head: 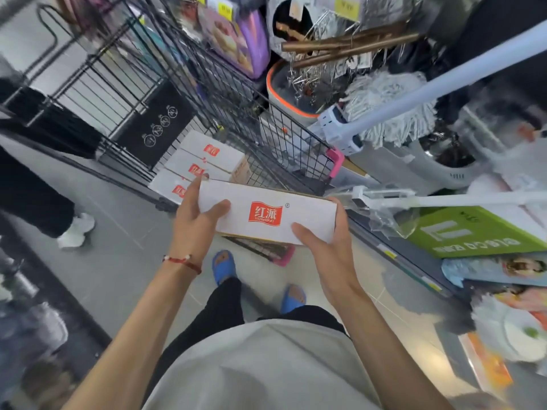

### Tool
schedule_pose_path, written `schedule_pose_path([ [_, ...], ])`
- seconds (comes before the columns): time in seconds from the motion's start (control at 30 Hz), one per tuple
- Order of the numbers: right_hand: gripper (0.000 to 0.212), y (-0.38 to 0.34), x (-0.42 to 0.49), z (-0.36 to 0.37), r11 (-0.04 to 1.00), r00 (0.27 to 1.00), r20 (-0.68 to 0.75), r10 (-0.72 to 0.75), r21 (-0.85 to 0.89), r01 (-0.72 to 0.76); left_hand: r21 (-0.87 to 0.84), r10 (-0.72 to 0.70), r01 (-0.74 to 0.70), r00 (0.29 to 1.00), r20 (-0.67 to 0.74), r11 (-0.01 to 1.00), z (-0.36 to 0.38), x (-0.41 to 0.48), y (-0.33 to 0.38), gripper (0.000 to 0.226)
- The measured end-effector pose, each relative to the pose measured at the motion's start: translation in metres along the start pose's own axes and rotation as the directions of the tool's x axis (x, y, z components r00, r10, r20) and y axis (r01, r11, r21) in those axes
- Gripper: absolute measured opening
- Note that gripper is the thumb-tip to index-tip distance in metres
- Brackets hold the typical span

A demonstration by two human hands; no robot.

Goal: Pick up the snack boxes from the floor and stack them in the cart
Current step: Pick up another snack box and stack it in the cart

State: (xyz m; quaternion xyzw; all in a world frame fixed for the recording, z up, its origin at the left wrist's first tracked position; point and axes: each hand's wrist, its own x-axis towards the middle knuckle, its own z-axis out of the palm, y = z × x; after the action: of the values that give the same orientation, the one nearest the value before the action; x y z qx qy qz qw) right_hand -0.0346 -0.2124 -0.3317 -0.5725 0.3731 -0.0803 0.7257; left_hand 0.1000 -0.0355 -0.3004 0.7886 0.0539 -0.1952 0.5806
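Note:
I hold a white snack box [305,214] with a red logo in both hands, just above the near end of the black wire cart [284,143]. My left hand [195,214] grips its left end, thumb lying on top. My right hand [328,241] grips its right end, thumb on the top face. Three more white snack boxes with the same red logo [207,156] lie stacked side by side inside the cart, beyond the held box.
A shelf on the right holds mops [393,105], a white pole [444,75], a green box [479,232] and packaged goods. Another person's legs and white shoe [75,229] stand on the grey floor to the left. My blue sandals [225,266] are below the box.

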Motion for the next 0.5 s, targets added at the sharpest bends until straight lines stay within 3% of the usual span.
schedule_pose_path([
  [0.27,0.083,-0.012,0.072,0.079,1.0,0.994,-0.108,0.017,-0.02,-0.019,0.008,-0.032,0.031,0.988,0.148,0.999,-0.027,0.125,0.02,0.058],
  [0.5,0.084,-0.016,0.132,0.165,0.997,0.966,-0.248,0.07,-0.011,-0.075,0.131,-0.041,0.002,0.955,0.295,0.991,-0.055,0.242,0.031,0.046],
])
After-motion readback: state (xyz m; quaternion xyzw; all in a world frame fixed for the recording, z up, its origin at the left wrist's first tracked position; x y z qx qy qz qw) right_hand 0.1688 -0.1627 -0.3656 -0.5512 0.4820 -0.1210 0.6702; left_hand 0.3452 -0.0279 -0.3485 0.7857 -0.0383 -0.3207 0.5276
